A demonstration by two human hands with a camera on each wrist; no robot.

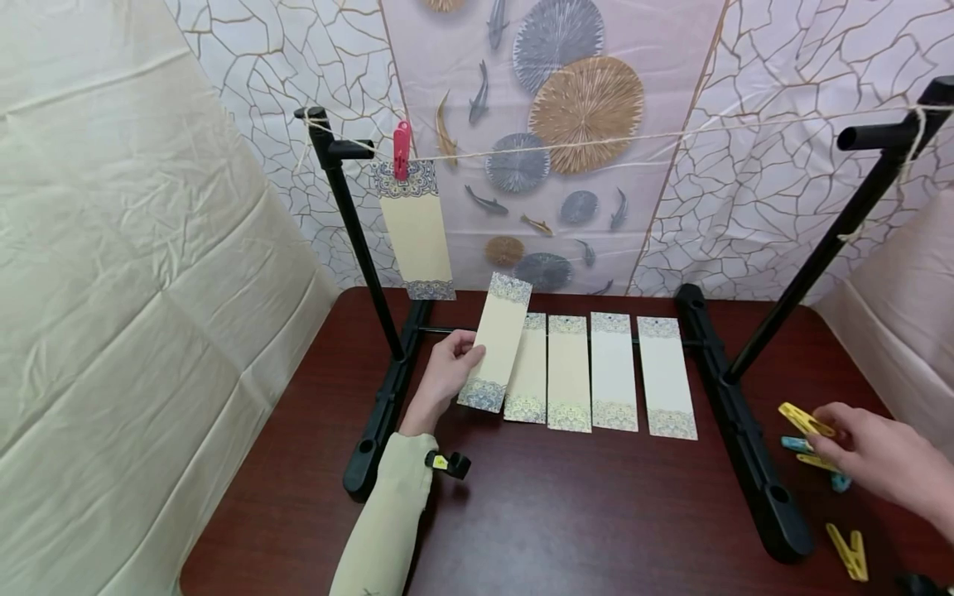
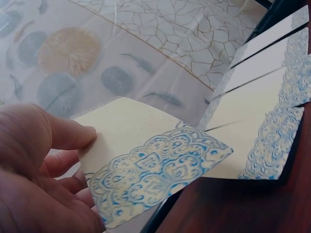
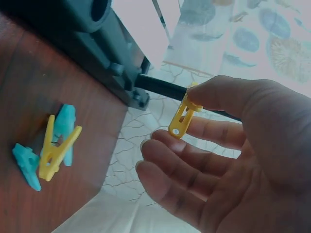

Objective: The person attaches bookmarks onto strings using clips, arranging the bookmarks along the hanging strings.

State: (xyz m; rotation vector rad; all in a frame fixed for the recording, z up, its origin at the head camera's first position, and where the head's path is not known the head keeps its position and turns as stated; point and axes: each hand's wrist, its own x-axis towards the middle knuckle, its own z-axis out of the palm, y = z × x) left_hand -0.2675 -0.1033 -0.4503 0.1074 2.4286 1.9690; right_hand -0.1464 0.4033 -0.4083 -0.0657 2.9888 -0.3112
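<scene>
My left hand (image 1: 445, 372) pinches a cream bookmark (image 1: 501, 331) with blue patterned ends near its lower left edge. It is tilted and partly overlaps a row of several bookmarks (image 1: 569, 372) lying on the table. At the right, my right hand (image 1: 890, 451) pinches a yellow clothespin (image 3: 181, 121) between thumb and forefinger, the other fingers loosely bent. Below that hand lie teal clothespins (image 3: 64, 126) and another yellow clothespin (image 3: 51, 158). A red clothespin (image 1: 402, 149) fastens one patterned bookmark (image 1: 417, 236) to the string (image 1: 619, 142), near its left end.
The string spans two black uprights: the left post (image 1: 361, 248) and the right post (image 1: 812, 257), each on a long black foot. One more yellow clothespin (image 1: 848, 553) lies near the front right of the dark red table (image 1: 537, 513). Patterned cloth (image 1: 775, 50) hangs behind.
</scene>
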